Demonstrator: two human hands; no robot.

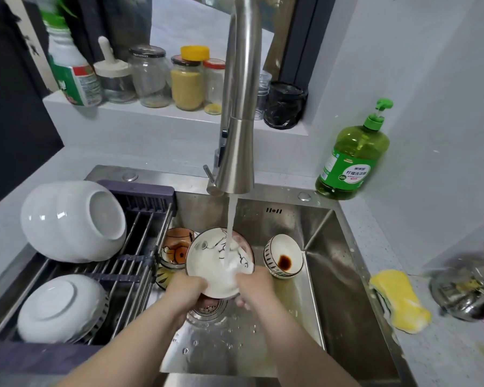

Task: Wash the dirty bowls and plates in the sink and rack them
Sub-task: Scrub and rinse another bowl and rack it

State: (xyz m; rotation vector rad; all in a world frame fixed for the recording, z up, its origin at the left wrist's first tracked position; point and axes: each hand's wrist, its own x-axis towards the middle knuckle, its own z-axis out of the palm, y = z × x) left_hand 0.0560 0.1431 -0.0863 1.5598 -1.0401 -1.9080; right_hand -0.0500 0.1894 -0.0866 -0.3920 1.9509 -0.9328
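We hold the plate (215, 258) under the tap (239, 107), left hand (186, 289) and right hand (253, 283) both closed on its rim; wet, it could slip onto the bowl (283, 259).

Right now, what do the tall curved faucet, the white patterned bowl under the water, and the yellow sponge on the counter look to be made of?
Tall curved faucet: brushed stainless steel, judging by its dull grey satin sheen.
White patterned bowl, held by both hands: probably glazed ceramic, with a glossy surface and painted line drawing.
Yellow sponge: soft foam, matte and porous-looking, with suds along its edge.
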